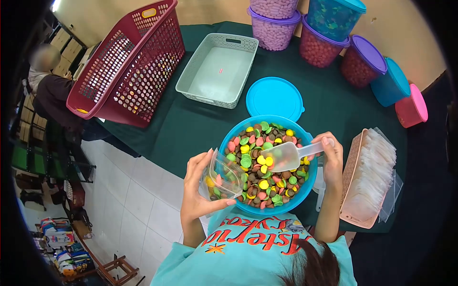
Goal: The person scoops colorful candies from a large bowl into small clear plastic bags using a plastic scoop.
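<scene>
A round blue tub [312, 183] full of brown, green, pink and yellow candy pieces [281, 188] stands right in front of me. My left hand [194, 186] grips a clear plastic pouch [224, 176] at the tub's left rim, its mouth held apart. Some candies show inside the pouch. My right hand [329, 152] is closed round the handle of a whitish plastic scoop [286, 156]. The scoop's bowl lies over the candy, with a few yellow pieces at its edge. Beyond the tub is a round blue lid [275, 99].
A pink basket [350, 190] of stacked clear pouches [372, 171] stands at the right. Further back are a grey-green tray [214, 69], a maroon laundry basket [138, 52] and several lidded candy tubs [324, 45]. Another person [55, 95] is at the far left.
</scene>
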Demonstrator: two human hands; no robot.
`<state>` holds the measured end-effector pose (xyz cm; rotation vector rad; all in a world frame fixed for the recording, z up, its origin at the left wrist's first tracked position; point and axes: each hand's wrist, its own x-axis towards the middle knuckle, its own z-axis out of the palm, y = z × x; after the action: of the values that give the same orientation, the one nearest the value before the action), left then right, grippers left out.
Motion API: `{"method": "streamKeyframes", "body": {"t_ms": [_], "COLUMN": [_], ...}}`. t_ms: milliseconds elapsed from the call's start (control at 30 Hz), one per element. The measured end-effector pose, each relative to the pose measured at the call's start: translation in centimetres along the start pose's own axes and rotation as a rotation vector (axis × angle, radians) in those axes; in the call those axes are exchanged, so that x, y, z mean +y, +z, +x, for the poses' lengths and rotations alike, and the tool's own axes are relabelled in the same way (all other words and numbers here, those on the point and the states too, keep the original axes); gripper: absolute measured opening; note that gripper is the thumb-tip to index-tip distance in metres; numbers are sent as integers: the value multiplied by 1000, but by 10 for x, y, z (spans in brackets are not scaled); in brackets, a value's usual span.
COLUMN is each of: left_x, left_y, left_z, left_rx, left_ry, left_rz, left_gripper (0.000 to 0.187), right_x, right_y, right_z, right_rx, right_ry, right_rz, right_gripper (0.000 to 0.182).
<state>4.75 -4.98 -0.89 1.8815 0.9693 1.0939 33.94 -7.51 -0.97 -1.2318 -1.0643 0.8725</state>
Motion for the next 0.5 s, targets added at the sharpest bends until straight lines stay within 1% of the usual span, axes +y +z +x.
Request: {"method": "streamKeyframes", "body": {"t_ms": [300,367,500], "left_x": [-1,1,7], "left_y": [2,3,7], "left_z": [-1,-2,-2], "left_rx": [-16,-33,-65], "left_ry": [-4,0,-21], "left_rz": [2,32,7], "left_gripper": [94,94,93], "right_x": [14,15,3], "right_y": [-4,-4,-5], "right_z": [-15,-14,-9], "right_rx": [89,163,164], "right_ry": [85,149,167], "right_rz": [62,278,382], "right_gripper": [26,26,27]}}
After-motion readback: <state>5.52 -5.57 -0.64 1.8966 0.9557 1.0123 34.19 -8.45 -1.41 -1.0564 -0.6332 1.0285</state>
